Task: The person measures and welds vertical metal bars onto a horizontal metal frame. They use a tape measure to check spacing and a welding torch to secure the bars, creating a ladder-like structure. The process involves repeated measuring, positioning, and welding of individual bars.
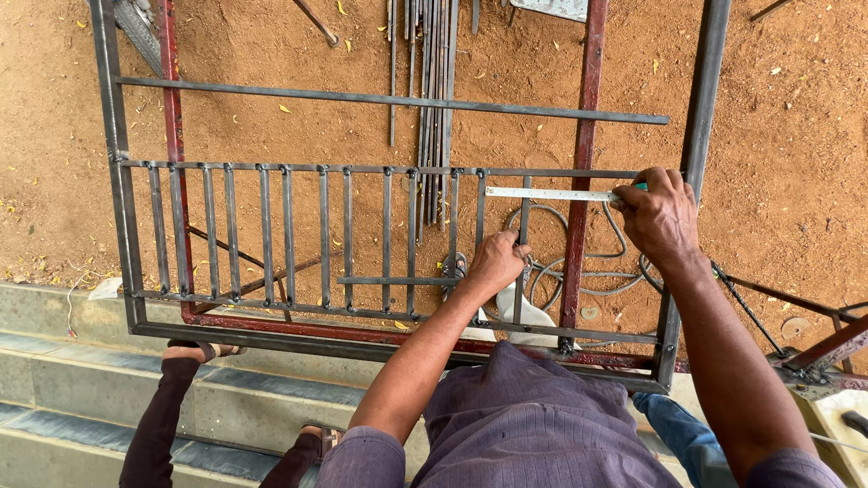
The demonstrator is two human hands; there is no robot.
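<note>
Head view: right hand (662,217) pinching flat silver steel ruler (551,193) level for measuring, left hand (495,262) gripping loose grey upright bar (523,258) steady in big grey metal grille frame (122,226).

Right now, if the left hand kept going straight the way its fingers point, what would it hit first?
Probably the steel ruler lying across the grille's upper rail; the left hand, gripping a loose upright bar, points up at it. Depth is uncertain.

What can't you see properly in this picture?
- Head view: the markings on the steel ruler are too small to read.
- The ruler's right end is hidden under the right hand.
- The left hand covers its grip on the upright bar.
- The metal frame is cut off by the top edge.
</note>
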